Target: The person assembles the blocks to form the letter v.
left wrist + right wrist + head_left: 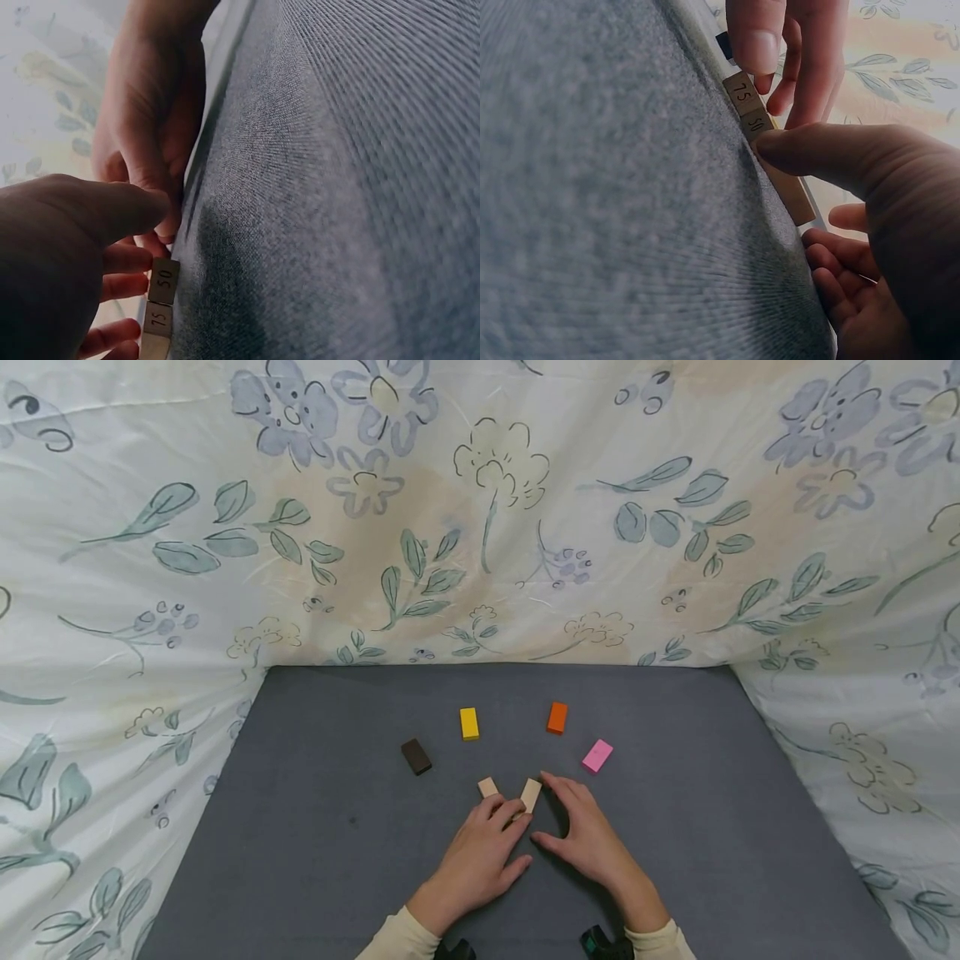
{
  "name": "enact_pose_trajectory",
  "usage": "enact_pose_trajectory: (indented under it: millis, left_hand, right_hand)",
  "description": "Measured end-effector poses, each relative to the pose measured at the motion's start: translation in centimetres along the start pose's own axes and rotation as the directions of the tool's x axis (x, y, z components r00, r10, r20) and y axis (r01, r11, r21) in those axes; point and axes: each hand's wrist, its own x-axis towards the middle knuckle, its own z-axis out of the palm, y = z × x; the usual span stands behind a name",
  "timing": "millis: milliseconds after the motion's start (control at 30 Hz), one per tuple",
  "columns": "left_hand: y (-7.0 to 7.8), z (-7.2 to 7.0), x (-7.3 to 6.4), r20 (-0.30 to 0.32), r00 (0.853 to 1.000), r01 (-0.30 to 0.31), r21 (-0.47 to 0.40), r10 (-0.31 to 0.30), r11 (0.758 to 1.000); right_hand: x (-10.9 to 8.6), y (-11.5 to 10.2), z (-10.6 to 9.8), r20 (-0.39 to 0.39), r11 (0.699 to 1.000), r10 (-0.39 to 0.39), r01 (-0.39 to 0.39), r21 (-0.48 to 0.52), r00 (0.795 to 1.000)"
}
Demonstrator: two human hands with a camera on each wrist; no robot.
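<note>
Two pale wooden blocks stand angled apart like a V: a left block [488,787] and a right block [531,795]. Their near ends carry the printed numbers 75 [157,319] and 50 [164,280] and sit side by side in the left wrist view. My left hand [483,856] reaches over the near part of the blocks, fingers extended and touching them, thumb off to the side. My right hand [588,835] is just right of the right block, its index fingertip at the block's far end and its thumb spread away near the close end.
Beyond the hands, a dark brown block [416,757], a yellow block [468,724], an orange block [557,718] and a pink block [597,756] lie in an arc on the grey table [315,860]. A floral cloth [420,585] hangs behind and along the sides.
</note>
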Motion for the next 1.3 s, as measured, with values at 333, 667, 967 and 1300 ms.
enact_pose_trajectory:
  millis: [333,667,967,1300]
  left_hand:
    - [0.0,0.0,0.0,-0.029,1.000,-0.009,0.001,0.009,1.000]
    - [0.0,0.0,0.0,-0.007,1.000,0.002,0.008,-0.001,1.000]
    - [-0.1,0.4,-0.1,-0.019,1.000,0.002,-0.018,-0.003,1.000]
    - [-0.1,0.6,-0.1,-0.027,1.000,0.013,-0.020,-0.014,1.000]
  right_hand:
    - [0.0,0.0,0.0,0.004,1.000,0.001,-0.001,0.006,1.000]
    - [0.1,0.1,0.0,0.002,1.000,-0.009,0.009,-0.006,1.000]
    - [0.1,-0.2,-0.1,0.011,0.999,0.009,-0.008,-0.036,1.000]
    - [0.0,-1.0,-0.5,-0.013,1.000,0.018,-0.018,-0.004,1.000]
